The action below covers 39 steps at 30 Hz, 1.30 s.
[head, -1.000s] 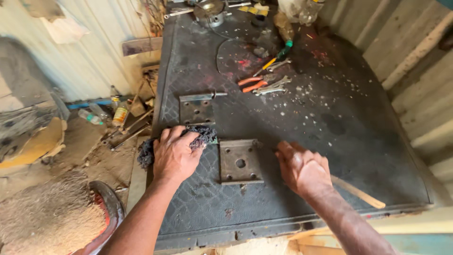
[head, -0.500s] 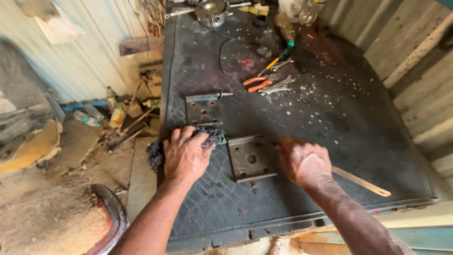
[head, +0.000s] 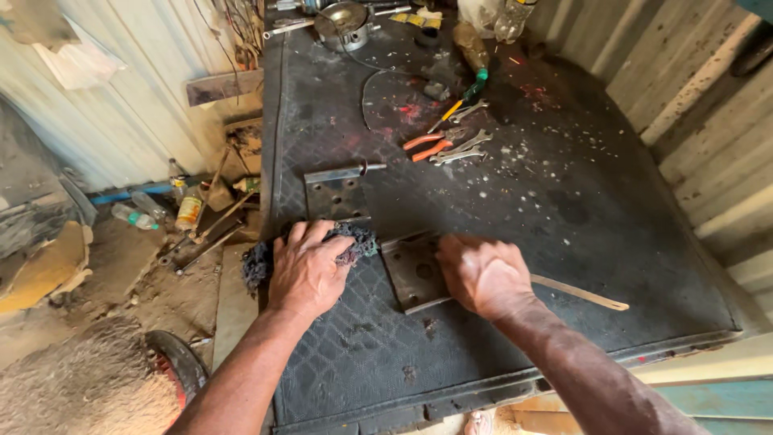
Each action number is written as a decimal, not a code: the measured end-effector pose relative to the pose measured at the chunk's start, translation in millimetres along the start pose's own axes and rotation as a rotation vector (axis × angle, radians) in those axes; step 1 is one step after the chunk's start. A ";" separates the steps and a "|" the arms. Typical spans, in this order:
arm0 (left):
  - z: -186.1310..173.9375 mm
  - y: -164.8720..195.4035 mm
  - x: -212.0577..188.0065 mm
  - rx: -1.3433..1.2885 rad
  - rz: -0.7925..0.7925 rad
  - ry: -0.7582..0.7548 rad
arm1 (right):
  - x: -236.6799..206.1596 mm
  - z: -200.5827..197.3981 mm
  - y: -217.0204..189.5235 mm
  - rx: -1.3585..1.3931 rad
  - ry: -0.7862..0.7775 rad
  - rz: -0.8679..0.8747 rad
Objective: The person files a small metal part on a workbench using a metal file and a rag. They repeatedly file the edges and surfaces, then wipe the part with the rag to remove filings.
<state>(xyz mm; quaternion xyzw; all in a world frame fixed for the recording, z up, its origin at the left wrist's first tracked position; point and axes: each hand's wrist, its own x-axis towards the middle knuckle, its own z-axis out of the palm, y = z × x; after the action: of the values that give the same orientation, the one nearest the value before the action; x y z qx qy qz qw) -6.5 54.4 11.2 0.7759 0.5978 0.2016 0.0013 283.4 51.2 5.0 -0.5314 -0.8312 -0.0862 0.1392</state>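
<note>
My left hand [head: 307,267] presses down on a dark wad of rag [head: 259,262] at the left edge of a black metal worktop [head: 564,209]. Beside it, my right hand [head: 483,274] rests on the right side of a square steel plate [head: 412,272] with a hole in its middle, fingers curled over its edge. A thin pale strip [head: 580,292] sticks out to the right from under my right hand. Just beyond my left hand lies a second steel plate [head: 335,193] with several holes.
Orange-handled pliers [head: 431,145], spanners [head: 465,147] and a screwdriver [head: 457,103] lie further back on the worktop. A round metal part [head: 341,22] sits at the far edge. Bottles [head: 190,211] and scrap lie on the dirt floor to the left. Corrugated walls stand on both sides.
The view has shifted a little. My right hand has moved left onto the square plate's edge, while my left hand stays on the rag.
</note>
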 end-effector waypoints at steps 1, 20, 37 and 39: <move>0.1 -0.4 1.0 0.004 -0.002 -0.016 | -0.1 -0.1 1.7 -0.027 -0.026 0.011; -3.5 1.9 -2.0 -0.039 -0.003 -0.021 | 10.9 -10.0 -0.5 0.042 0.110 -0.063; -3.3 0.7 0.1 -0.035 0.015 0.012 | 14.2 4.1 -6.2 0.076 0.111 -0.210; -3.2 0.7 -1.3 -0.037 0.004 0.012 | 15.5 -0.4 -3.9 0.094 0.082 -0.217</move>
<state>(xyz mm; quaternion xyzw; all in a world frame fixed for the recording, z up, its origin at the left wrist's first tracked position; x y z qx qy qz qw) -7.1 52.3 13.9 0.7757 0.5922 0.2176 0.0116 273.8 62.7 10.3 -0.4270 -0.8806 -0.0834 0.1878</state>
